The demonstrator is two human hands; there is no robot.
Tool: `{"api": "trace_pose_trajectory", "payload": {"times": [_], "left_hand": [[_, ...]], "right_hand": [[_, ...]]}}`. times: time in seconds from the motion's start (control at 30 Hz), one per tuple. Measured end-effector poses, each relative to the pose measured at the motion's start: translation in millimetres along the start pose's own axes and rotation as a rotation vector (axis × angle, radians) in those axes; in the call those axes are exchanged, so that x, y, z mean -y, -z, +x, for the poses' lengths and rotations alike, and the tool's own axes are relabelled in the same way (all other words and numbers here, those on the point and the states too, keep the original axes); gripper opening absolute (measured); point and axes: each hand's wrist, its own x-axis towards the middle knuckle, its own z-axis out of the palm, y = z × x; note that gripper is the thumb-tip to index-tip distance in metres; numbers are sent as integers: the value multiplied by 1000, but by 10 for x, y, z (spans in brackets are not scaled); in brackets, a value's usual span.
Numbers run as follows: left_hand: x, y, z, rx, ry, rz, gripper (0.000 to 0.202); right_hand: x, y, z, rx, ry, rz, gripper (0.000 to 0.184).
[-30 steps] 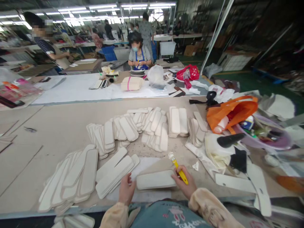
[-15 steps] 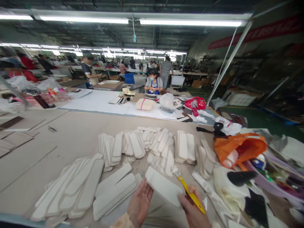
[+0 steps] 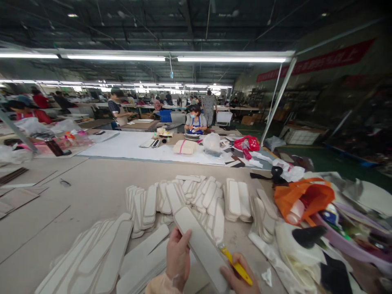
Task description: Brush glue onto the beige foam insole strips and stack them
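Lifted higher and turned since half a second ago, the white strip (image 3: 200, 245) is now held up off the desk (image 3: 79, 192), slanting from upper left to lower right between both hands. The left hand (image 3: 177, 259) is closed on its left edge, thumb on top, so the flat face is presented upward. The right hand (image 3: 239, 281) is wrapped around a yellow brush (image 3: 235, 265) while also pinching the strip's lower end, the bristles touching its edge. Like strips are kept in fanned stacks (image 3: 190, 198) ahead and long strips (image 3: 101, 253) to the left, within reach. An orange bag (image 3: 303, 196) lies to the right.
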Motion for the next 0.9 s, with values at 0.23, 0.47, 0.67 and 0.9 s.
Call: {"api": "trace_pose_trajectory", "payload": {"times": [0.23, 0.47, 0.67, 0.9], "left_hand": [[-61, -160, 40, -28, -8, 8, 34], [-16, -190, 96, -27, 60, 26, 29], [-8, -218, 71, -23, 76, 24, 25], [-5, -248, 28, 6, 73, 14, 26]], "right_hand": [[63, 41, -48, 113, -20, 27, 39], [129, 70, -78, 96, 15, 46, 35], [139, 84, -116, 106, 22, 59, 36], [79, 88, -129, 16, 69, 62, 40]]}}
